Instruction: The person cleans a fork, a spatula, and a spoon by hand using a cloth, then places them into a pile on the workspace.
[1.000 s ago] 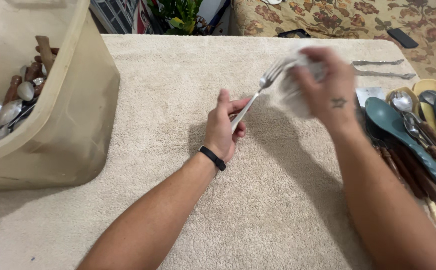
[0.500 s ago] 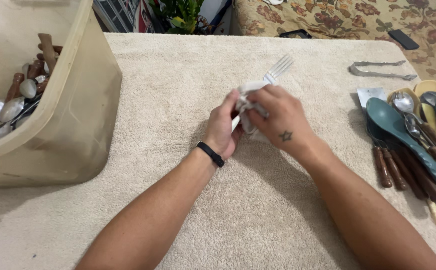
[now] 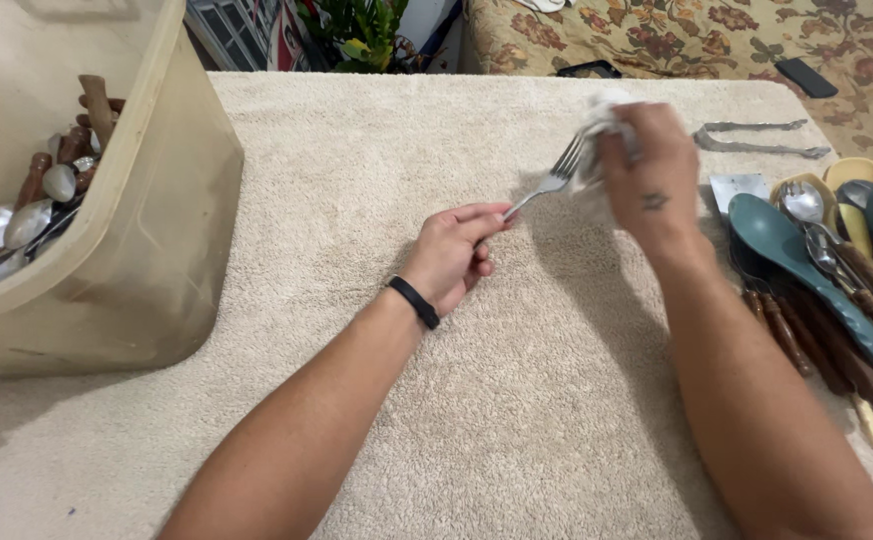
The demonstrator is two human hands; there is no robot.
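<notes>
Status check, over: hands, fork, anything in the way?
Left hand grips fork by handle. Right hand holds white cloth at tines. Nothing between them; utensil pile sits right.

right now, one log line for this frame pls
left hand: grips fork handle | right hand: cloth at fork tines | surface: beige towel | utensil pile right
</notes>
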